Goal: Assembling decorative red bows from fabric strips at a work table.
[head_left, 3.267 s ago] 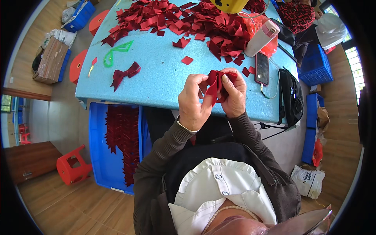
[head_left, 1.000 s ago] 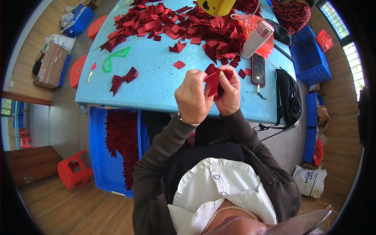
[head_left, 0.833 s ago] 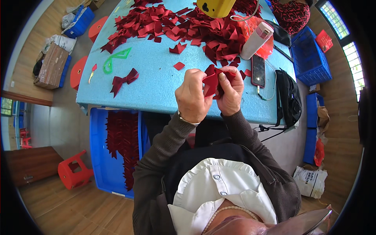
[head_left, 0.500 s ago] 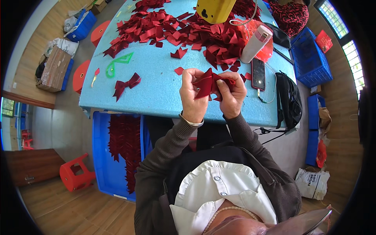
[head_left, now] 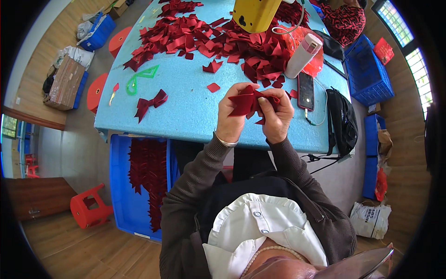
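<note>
Between my two hands is a dark red ribbon bow (head_left: pixel 242 103), held up just above the front of the blue table (head_left: pixel 186 111). My left hand (head_left: pixel 231 114) grips its left side, with a pointed tail and fold sticking out beyond the fingers. On the other side, my right hand (head_left: pixel 277 116) pinches the middle and right loop between thumb and fingers. Parts of the bow are hidden behind the fingers. A finished-looking red bow (head_left: pixel 151 105) lies to the left on the tabletop. A small red ribbon square (head_left: pixel 213 87) rests just beyond my left hand.
Red ribbon pieces (head_left: pixel 186 37) are heaped across the far table, near a yellow device (head_left: pixel 254 15). At right are a white bottle (head_left: pixel 303 56), a phone (head_left: pixel 305 92) on a cable and a black bag (head_left: pixel 343 121). Below left, a blue bin (head_left: pixel 121 200) holds rows of bows.
My hands have shifted slightly, and the ribbon's left tail has turned to point more sideways. Both hands keep hold of the bow.
</note>
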The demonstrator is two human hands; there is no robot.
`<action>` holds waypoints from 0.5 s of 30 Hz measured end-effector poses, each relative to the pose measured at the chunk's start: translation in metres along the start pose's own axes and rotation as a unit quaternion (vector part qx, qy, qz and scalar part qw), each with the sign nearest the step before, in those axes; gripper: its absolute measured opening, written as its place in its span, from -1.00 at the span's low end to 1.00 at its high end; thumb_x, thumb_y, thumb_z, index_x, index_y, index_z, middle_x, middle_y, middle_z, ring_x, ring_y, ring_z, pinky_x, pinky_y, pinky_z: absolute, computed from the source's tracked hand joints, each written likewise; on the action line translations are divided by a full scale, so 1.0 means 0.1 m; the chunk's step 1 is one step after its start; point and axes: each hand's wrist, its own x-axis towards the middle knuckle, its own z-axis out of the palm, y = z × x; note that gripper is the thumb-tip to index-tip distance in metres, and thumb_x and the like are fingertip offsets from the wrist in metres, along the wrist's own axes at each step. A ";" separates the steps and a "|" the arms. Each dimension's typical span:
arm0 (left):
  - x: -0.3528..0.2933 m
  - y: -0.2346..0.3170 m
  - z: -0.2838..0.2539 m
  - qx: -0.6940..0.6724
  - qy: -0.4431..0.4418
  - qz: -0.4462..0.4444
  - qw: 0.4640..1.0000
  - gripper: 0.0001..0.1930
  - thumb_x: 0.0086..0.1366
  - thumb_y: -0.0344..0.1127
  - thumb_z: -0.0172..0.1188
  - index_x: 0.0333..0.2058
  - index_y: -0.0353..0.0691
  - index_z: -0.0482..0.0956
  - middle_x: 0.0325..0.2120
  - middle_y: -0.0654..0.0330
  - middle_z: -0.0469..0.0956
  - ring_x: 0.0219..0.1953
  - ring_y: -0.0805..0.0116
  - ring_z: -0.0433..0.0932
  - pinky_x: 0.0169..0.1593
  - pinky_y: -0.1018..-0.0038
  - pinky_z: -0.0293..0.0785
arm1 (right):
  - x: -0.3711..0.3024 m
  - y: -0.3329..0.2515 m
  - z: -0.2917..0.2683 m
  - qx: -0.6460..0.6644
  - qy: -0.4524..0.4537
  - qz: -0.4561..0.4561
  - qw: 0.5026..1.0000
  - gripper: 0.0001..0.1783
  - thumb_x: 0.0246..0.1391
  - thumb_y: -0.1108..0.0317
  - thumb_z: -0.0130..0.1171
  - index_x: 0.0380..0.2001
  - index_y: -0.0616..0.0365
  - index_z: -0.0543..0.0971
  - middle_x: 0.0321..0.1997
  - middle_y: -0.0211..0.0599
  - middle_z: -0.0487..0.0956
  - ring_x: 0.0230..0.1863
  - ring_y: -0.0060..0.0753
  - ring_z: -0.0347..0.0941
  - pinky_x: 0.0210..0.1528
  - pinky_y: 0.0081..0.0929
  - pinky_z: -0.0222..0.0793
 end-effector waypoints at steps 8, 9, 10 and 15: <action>0.08 -0.12 -0.11 0.252 0.017 0.199 0.947 -0.79 0.22 -0.50 0.12 -0.15 -0.27 0.45 -0.34 0.28 0.47 -0.39 0.62 0.44 -0.38 0.67 0.38 | -0.01 0.04 0.05 0.023 -0.031 0.037 0.999 -0.90 0.11 0.59 0.09 -0.28 0.24 0.46 -0.50 -0.48 0.45 -0.62 -0.75 0.21 -0.60 -0.76 0.10; 0.09 -0.12 -0.10 0.219 0.027 0.166 0.961 -0.78 0.21 -0.49 0.14 -0.15 -0.27 0.45 -0.33 0.28 0.48 -0.41 0.62 0.44 -0.38 0.68 0.38 | 0.01 0.04 0.02 0.023 -0.031 0.036 0.999 -0.90 0.11 0.59 0.09 -0.28 0.24 0.46 -0.50 -0.48 0.45 -0.62 -0.75 0.21 -0.60 -0.76 0.10; 0.09 -0.11 -0.08 0.186 0.038 0.133 0.973 -0.77 0.20 -0.49 0.16 -0.15 -0.27 0.45 -0.33 0.29 0.48 -0.43 0.63 0.44 -0.38 0.68 0.39 | 0.04 0.04 -0.02 0.046 -0.042 0.064 0.996 -0.90 0.12 0.58 0.10 -0.27 0.25 0.46 -0.47 -0.46 0.46 -0.58 -0.75 0.24 -0.56 -0.76 0.14; 0.10 -0.10 -0.05 0.188 0.038 0.084 0.978 -0.77 0.18 -0.51 0.17 -0.16 -0.27 0.45 -0.34 0.31 0.50 -0.48 0.61 0.43 -0.40 0.68 0.40 | 0.14 -0.02 0.02 0.023 -0.022 0.031 0.999 -0.81 0.07 0.57 0.14 -0.21 0.24 0.47 -0.29 -0.35 0.48 -0.38 -0.63 0.36 -0.35 -0.68 0.28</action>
